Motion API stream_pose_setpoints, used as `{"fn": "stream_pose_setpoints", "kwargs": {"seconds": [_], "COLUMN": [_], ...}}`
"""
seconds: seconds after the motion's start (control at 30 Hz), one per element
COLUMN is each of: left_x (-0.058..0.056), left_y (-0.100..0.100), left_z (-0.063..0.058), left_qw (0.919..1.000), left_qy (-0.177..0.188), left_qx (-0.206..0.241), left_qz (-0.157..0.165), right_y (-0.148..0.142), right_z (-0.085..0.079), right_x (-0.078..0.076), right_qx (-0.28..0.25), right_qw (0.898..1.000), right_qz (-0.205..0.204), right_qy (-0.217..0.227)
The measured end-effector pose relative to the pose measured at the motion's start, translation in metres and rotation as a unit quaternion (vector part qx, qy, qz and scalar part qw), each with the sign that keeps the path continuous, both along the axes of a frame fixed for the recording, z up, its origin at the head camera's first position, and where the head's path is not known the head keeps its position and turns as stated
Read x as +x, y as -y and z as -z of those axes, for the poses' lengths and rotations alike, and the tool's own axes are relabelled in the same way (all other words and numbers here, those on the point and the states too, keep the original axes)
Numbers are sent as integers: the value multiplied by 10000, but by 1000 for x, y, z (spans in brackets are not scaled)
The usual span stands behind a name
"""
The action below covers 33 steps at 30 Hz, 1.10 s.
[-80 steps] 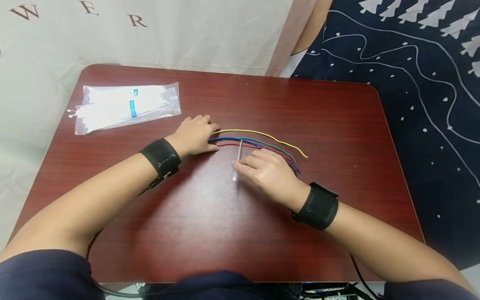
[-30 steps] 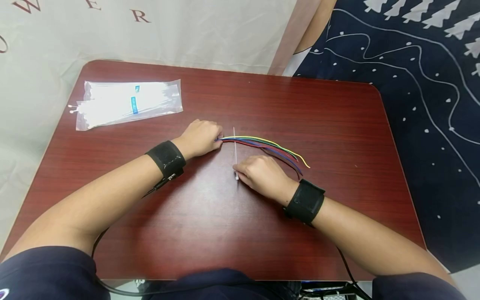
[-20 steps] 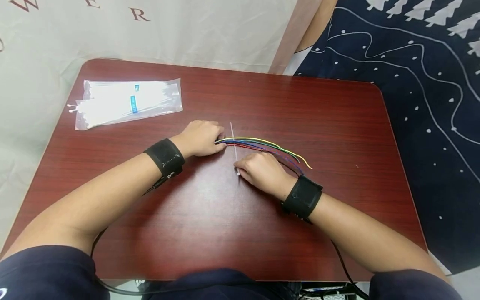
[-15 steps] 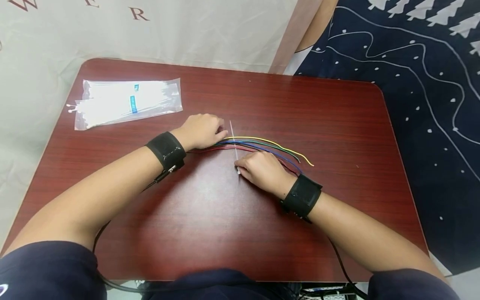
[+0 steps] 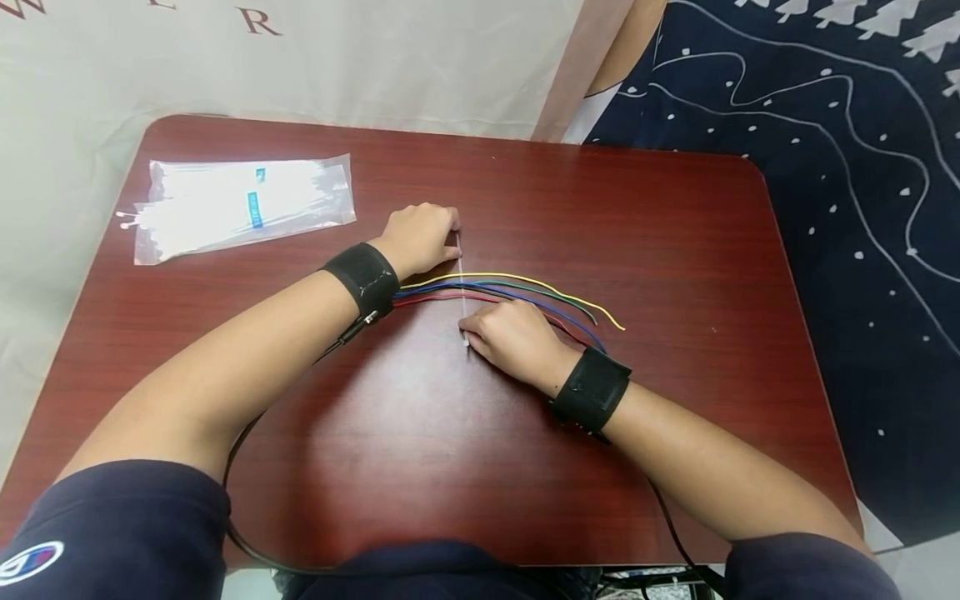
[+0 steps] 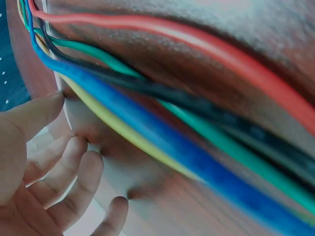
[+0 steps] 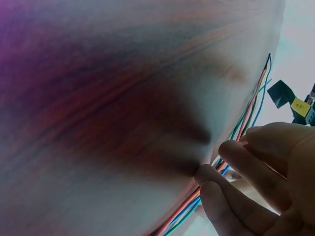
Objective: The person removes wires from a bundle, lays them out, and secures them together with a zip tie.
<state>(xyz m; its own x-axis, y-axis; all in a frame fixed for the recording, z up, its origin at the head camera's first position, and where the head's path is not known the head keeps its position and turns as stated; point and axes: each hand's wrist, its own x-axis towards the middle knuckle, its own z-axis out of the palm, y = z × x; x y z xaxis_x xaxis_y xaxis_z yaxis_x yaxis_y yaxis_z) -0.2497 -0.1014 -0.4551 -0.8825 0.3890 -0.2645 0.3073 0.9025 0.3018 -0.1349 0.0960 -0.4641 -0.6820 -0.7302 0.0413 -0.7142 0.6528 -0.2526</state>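
Observation:
In the head view a thin white cable tie lies front to back on the table, crossing a bundle of wires in yellow, green, blue, red and black. My right hand pinches the tie near its head end, with the wires' right part passing behind the hand. My left hand is at the tie's far tip, its wrist over the wires. In the left wrist view, the thumb and fingers stand apart on either side of that tip. The wires' left ends are hidden under the left wrist in the head view.
A clear plastic bag of white cable ties lies at the table's back left, a few ends poking out. The reddish-brown table has a pale curtain behind it and dark patterned fabric at the right. Black cables trail from both wristbands.
My left hand has let go of the gathered wires and moved back and right to the tie's far tip. The wires have spread slightly. My right hand keeps its pinch on the cable tie.

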Motion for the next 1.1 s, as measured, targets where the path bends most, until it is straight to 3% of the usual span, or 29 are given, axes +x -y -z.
{"fn": "stream_pose_setpoints", "kwargs": {"seconds": [0.23, 0.3, 0.4, 0.63, 0.73, 0.9, 0.97, 1.1], "left_x": [-1, -5, -13, -43, -50, -55, -43, -30], "left_y": [-3, -3, -3, -11, -15, -15, -16, -17], "left_z": [-2, 4, 18, 64, 68, 64, 43, 17], "left_qw": [9999, 10000, 9999, 9983, 9968, 9976, 9981, 9983], "left_qy": [85, 37, 32, 170, 228, 350, 424, 508], "left_qx": [94, 46, -30, -297, -486, -397, -260, -107], "left_qz": [24, 18, -106, -473, -590, -441, -364, -282], "right_y": [0, 1, 2, 4, 6, 6, 5, 4], "right_z": [1, 1, 0, 2, 3, 5, 5, 4], "right_x": [0, 0, 0, 1, 1, 1, 1, 1], "right_qx": [-20, -18, 27, 186, 173, 102, 76, 59], "right_qw": [10000, 10000, 9999, 9988, 9984, 9983, 9985, 9988], "right_qz": [-7, 5, 20, 23, 45, 42, 28, 13], "right_qy": [-59, -67, -135, -459, -542, -569, -539, -495]}}
